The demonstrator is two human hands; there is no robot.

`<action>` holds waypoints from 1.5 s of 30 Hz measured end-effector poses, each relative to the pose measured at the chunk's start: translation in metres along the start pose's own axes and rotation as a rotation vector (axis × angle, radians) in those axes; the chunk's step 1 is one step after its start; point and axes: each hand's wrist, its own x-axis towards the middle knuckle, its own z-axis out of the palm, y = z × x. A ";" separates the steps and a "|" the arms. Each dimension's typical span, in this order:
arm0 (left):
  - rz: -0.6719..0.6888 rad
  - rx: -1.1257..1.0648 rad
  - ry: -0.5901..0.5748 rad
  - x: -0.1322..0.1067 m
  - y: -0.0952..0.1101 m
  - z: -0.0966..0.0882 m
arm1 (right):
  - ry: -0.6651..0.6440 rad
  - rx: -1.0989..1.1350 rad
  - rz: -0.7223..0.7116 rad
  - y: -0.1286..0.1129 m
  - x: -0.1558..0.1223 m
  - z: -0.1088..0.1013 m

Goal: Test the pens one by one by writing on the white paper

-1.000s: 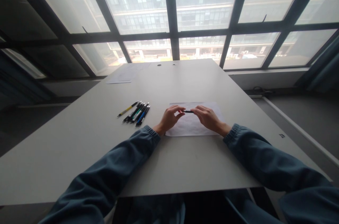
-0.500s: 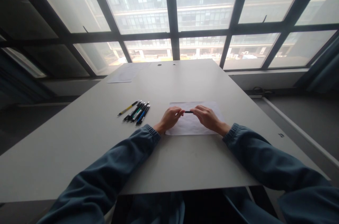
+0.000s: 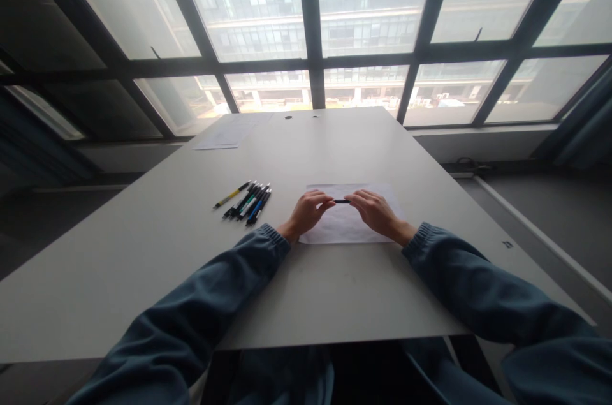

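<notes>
Near frame centre, my left hand (image 3: pixel 306 210) and right hand (image 3: pixel 375 208) pinch a slim black pen (image 3: pixel 341 201); the next move likely needs steadiness.

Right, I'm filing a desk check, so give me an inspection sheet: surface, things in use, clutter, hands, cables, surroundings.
Surface: white table, small dark mark near the right edge.
Things in use: dark pen, held over the paper.
Clutter: loose pens to the left; sheets at the far left.
Hands: left hand and right hand each grip one end of the dark pen.
Cables: dark loop beyond the table's right side, perhaps a cable; too small to tell.
Surroundings: windows ahead, a curtain at either side.
</notes>
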 end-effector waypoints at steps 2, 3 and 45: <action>-0.010 0.002 0.014 0.000 0.001 0.000 | 0.005 0.003 0.017 -0.001 0.000 -0.001; -0.020 0.001 0.018 0.000 0.001 -0.001 | 0.010 0.001 0.027 -0.001 0.000 -0.002; -0.054 0.061 0.114 0.002 0.005 -0.006 | 0.071 -0.066 0.226 0.003 0.002 -0.006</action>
